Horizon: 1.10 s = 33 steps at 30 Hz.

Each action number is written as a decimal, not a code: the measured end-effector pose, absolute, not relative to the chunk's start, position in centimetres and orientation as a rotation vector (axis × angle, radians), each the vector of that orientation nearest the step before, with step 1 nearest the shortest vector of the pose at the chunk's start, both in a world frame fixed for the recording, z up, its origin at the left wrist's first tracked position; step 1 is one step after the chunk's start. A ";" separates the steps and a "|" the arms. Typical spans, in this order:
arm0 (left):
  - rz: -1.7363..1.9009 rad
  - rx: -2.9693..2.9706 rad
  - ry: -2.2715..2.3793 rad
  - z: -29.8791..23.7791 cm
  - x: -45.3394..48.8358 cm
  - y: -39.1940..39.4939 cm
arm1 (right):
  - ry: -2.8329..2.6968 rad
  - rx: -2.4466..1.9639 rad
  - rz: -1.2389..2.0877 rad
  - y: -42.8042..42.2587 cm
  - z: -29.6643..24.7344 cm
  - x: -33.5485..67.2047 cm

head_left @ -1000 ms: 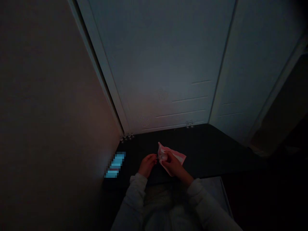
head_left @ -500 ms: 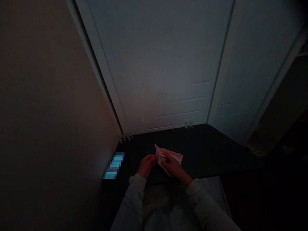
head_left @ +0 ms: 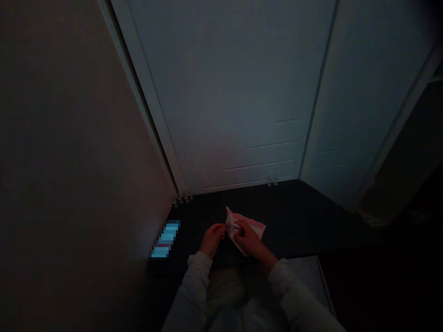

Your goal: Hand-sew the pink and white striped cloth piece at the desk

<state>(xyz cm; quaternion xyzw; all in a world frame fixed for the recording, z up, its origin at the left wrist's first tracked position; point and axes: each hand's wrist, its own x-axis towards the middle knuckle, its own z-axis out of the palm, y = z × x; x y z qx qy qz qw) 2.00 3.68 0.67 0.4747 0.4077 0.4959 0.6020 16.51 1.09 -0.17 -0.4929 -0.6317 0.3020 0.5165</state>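
Observation:
In the dim head view, a pink-and-white bag (head_left: 258, 228), soft and crumpled, is just above the dark tabletop. My right hand (head_left: 247, 237) is closed on its near side, with thumb and fingers pinched over the pale middle of the bag. My left hand (head_left: 213, 238) is beside the bag's left edge, its fingertips drawn together in a pinch. Whatever lies between those left fingertips is too small and dark to make out.
The dark tabletop (head_left: 284, 207) meets a pale panelled door or wall (head_left: 228, 92). Several small clear pieces (head_left: 182, 199) stand in its back left corner, and two more small clear pieces (head_left: 272, 181) at the back edge. A glowing, pixelated screen (head_left: 166, 239) lies by the left wall.
The left fingertips have drawn slightly apart from the bag's left edge. My right hand keeps its grip on the bag. The whole view has shifted a little.

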 end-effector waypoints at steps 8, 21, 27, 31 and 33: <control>1.134 1.092 0.903 0.3 1.9 3.9 | -1.522 -1.178 0.830 1.1 -0.5 16.5; 1.151 1.068 0.885 0.6 1.9 3.7 | -1.508 -1.197 0.879 0.7 0.0 16.5; 1.145 1.173 0.933 -0.1 1.7 3.9 | -1.488 -1.100 0.927 1.1 -0.6 16.4; 1.132 1.236 0.988 0.0 1.8 4.0 | -1.534 -0.989 0.908 1.3 -0.8 16.5; 1.125 1.242 0.999 0.2 1.9 4.0 | -1.555 -0.954 0.908 1.2 -0.7 16.6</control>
